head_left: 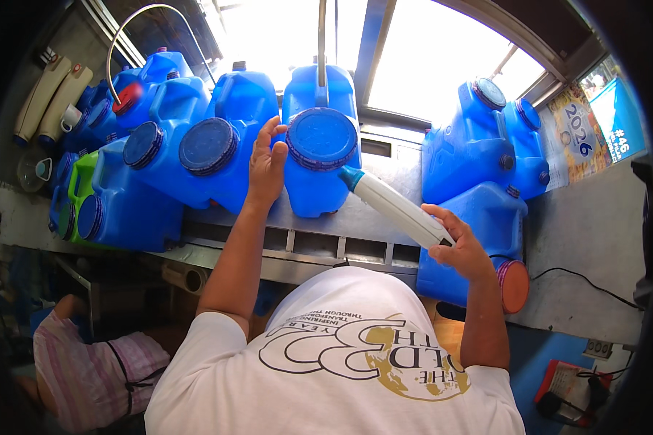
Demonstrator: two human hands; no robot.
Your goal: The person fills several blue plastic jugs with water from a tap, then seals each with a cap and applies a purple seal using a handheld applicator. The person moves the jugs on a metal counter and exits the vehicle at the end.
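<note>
A blue plastic water jug (313, 190) stands on the metal counter in front of me, its round blue screw cap (322, 138) facing me. My right hand (458, 243) is closed around the rear end of a long white hand-held tool (399, 206) with a teal tip. That tip is at the cap's lower right rim; whether it touches cannot be seen. My left hand (268, 165) is raised at the cap's left side with its fingers stretched out, holding nothing. Another capped blue jug (241, 98) is just left of that hand.
More blue jugs (174, 109) and a green one (83, 177) crowd the left. Several blue jugs (461, 148) stand at the right, one lower with an orange cap (513, 286). A curved metal pipe (149, 9) arches over the left jugs. Behind them is a bright window (442, 51). A person (98, 362) is at lower left.
</note>
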